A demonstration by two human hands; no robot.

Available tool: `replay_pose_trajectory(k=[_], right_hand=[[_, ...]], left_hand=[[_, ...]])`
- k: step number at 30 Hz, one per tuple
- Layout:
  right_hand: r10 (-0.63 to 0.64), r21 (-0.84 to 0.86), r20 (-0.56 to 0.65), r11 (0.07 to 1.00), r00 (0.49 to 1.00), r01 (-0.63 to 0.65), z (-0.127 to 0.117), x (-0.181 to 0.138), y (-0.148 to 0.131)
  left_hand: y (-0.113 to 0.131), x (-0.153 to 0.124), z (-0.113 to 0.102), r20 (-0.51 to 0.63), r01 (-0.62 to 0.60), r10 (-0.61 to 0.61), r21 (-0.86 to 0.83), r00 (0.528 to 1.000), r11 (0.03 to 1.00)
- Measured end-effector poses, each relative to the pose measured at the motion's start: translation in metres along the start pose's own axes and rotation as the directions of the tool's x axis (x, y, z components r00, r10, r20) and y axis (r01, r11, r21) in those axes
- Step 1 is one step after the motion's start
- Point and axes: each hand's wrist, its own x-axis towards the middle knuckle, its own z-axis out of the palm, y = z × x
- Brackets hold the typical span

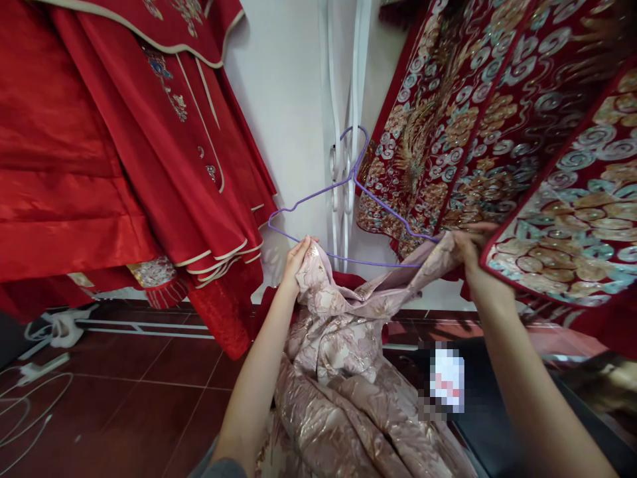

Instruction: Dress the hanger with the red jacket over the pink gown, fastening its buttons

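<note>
A pink dress with a shiny gold pattern hangs down in front of me, its neckline stretched between my hands. My left hand pinches the left shoulder of the dress, close to the lower bar of a purple wire hanger. On the other side, my right hand grips the right shoulder, where the hanger's right end meets the cloth. The hanger's left end is bare, outside the dress. Its hook is up against the white metal posts. Some fingers of my right hand are hidden by cloth.
Red robes with cream trim hang on the left. Heavily embroidered dark red garments hang on the right, close by my right hand. White metal posts stand between them. White cables lie on the brown tiled floor.
</note>
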Motion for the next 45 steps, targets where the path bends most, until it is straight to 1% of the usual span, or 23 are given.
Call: replay_pose_trajectory(k=[3,5,7,9,11,13,15,17,18,19,20,22,24,26,29,33,35,37,39,41,43,45], right_hand=[[-0.114,0.121,0.08,0.987,0.99,0.104,0.03,0.021,-0.017],[-0.154,0.133,0.173,0.982,0.973,0.132,0.047,0.03,-0.024],[-0.178,0.053,0.278,0.984,0.944,0.17,0.056,0.033,-0.024],[-0.193,-0.091,0.352,0.967,0.916,0.239,0.058,0.032,-0.022],[-0.209,-0.229,0.403,0.92,0.891,0.32,0.055,0.027,-0.019],[-0.236,-0.296,0.434,0.874,0.87,0.385,0.052,0.022,-0.019],[-0.269,-0.314,0.435,0.849,0.859,0.425,0.051,0.019,-0.02],[-0.297,-0.315,0.421,0.838,0.857,0.445,0.05,0.019,-0.02],[-0.307,-0.313,0.416,0.836,0.856,0.452,0.05,0.02,-0.019],[-0.319,-0.308,0.41,0.833,0.854,0.459,0.05,0.022,-0.018],[-0.332,-0.301,0.409,0.83,0.85,0.469,0.049,0.025,-0.016],[-0.362,-0.281,0.407,0.824,0.839,0.492,0.048,0.03,-0.013],[-0.392,-0.269,0.403,0.814,0.827,0.516,0.046,0.034,-0.011],[-0.418,-0.269,0.405,0.796,0.813,0.542,0.044,0.038,-0.01],[-0.455,-0.285,0.411,0.759,0.79,0.585,0.042,0.042,-0.011],[-0.475,-0.309,0.423,0.725,0.772,0.615,0.041,0.045,-0.011],[-0.47,-0.318,0.428,0.722,0.772,0.615,0.041,0.045,-0.01],[-0.465,-0.326,0.425,0.722,0.777,0.61,0.041,0.045,-0.01],[-0.469,-0.33,0.419,0.719,0.778,0.612,0.041,0.044,-0.011],[-0.479,-0.327,0.419,0.713,0.772,0.62,0.041,0.045,-0.011],[-0.482,-0.323,0.423,0.711,0.767,0.625,0.041,0.045,-0.012],[-0.473,-0.324,0.43,0.714,0.769,0.621,0.04,0.045,-0.012]], left_hand=[[-0.007,-0.004,0.005,-0.009,0.027,-0.027,-0.009,1.0,1.0],[-0.011,-0.006,0.009,-0.003,0.038,-0.038,-0.017,0.999,0.999],[-0.013,-0.006,0.012,0.0,0.036,-0.036,-0.022,0.999,0.999],[-0.012,-0.007,0.015,0.002,0.027,-0.027,-0.018,1.0,0.999],[-0.008,-0.011,0.016,0.021,0.009,-0.009,0.0,1.0,1.0],[-0.001,-0.02,0.014,0.075,-0.013,0.01,0.039,0.997,0.999],[0.009,-0.03,0.006,0.141,-0.052,0.035,0.123,0.989,0.991],[0.02,-0.039,-0.01,0.19,-0.108,0.059,0.258,0.98,0.96],[0.027,-0.041,-0.02,0.192,-0.141,0.08,0.331,0.978,0.933],[0.035,-0.042,-0.032,0.171,-0.177,0.116,0.408,0.978,0.896],[0.044,-0.041,-0.045,0.127,-0.215,0.175,0.486,0.976,0.847],[0.063,-0.036,-0.07,0.049,-0.278,0.317,0.619,0.947,0.735],[0.08,-0.028,-0.088,0.032,-0.32,0.424,0.708,0.905,0.629],[0.092,-0.022,-0.098,0.045,-0.342,0.475,0.753,0.879,0.562],[0.098,-0.015,-0.097,0.068,-0.373,0.512,0.767,0.856,0.522],[0.091,-0.01,-0.092,0.06,-0.418,0.582,0.756,0.811,0.504],[0.087,-0.008,-0.095,0.047,-0.414,0.588,0.756,0.807,0.508],[0.084,-0.007,-0.099,0.041,-0.398,0.578,0.764,0.815,0.508],[0.083,-0.006,-0.102,0.038,-0.389,0.573,0.77,0.818,0.505],[0.085,-0.006,-0.102,0.043,-0.402,0.584,0.766,0.811,0.502],[0.091,-0.003,-0.096,0.067,-0.432,0.603,0.761,0.795,0.485],[0.099,0.003,-0.082,0.123,-0.472,0.619,0.764,0.776,0.44]])
